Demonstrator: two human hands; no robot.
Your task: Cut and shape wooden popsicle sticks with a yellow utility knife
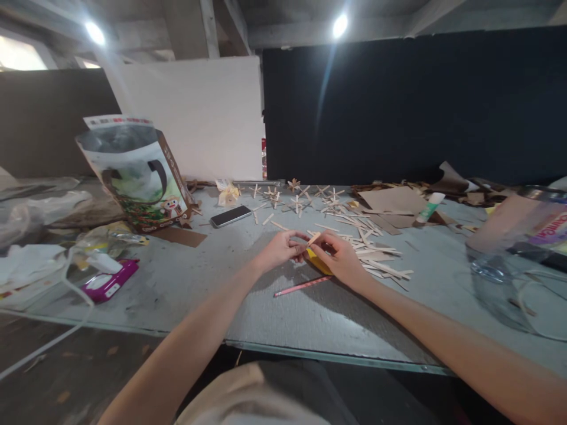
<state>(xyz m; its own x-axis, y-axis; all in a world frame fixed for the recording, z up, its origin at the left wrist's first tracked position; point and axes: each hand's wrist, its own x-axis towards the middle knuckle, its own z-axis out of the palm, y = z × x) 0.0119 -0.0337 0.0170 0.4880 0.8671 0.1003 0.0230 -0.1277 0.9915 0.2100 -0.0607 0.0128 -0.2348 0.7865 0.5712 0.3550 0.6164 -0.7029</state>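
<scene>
Over the grey table, my left hand (283, 247) and my right hand (340, 255) meet with curled fingers. A short pale wooden craft stick (314, 239) is pinched between their fingertips and points up at a slant. Part of its lower end is hidden by the fingers. Just below my hands lies a yellow object (318, 261), partly covered by my right hand; its kind is not clear. A pink pencil (301, 287) rests in front of it. Loose craft sticks (376, 254) are heaped beside and behind my right hand.
Several star shapes made of sticks (297, 203) stand farther back. A phone (230, 216) and a printed bag (137, 177) are to the left, with a magenta corded tool (110, 280). Cardboard (392, 200), a glue stick (430, 208) and a clear plastic jar (500, 283) are at right.
</scene>
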